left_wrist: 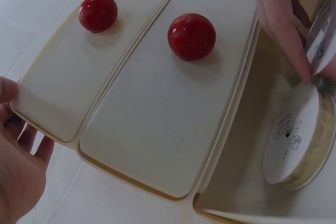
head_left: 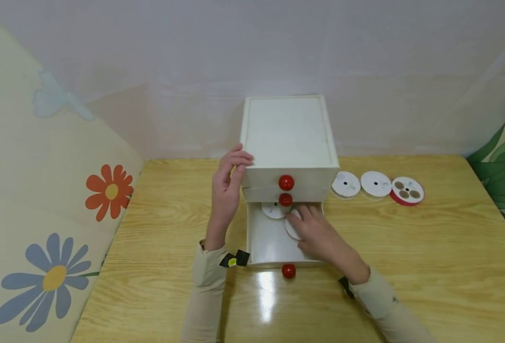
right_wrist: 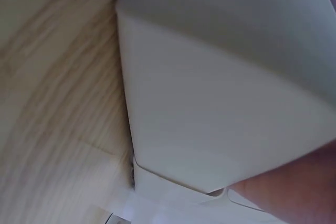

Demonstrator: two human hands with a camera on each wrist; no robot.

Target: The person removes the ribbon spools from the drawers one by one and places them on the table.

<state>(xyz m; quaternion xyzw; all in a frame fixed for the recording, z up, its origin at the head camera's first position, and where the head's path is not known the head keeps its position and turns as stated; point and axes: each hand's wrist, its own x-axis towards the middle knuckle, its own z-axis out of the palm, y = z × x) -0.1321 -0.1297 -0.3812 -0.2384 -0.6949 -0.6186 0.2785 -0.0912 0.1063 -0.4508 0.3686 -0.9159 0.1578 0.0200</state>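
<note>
A white drawer cabinet (head_left: 287,131) with red knobs stands on the table, its bottom drawer (head_left: 266,243) pulled out. My left hand (head_left: 227,183) rests against the cabinet's upper left front edge, fingertips over the top. Inside the open drawer, my right hand (head_left: 318,233) pinches a white-sided ribbon spool (head_left: 293,227), which is tilted. Another ribbon spool (left_wrist: 295,137), wound with a beige ribbon, lies toward the back of the drawer, right beside the held one. In the right wrist view the drawer's outer side wall (right_wrist: 210,108) hides most of that hand.
To the right of the cabinet three more ribbon spools sit in a row: one white spool (head_left: 346,185), a second white spool (head_left: 376,185) and one with red ribbon (head_left: 408,190). The wooden table (head_left: 407,267) meets a pale cloth backdrop (head_left: 192,95) behind.
</note>
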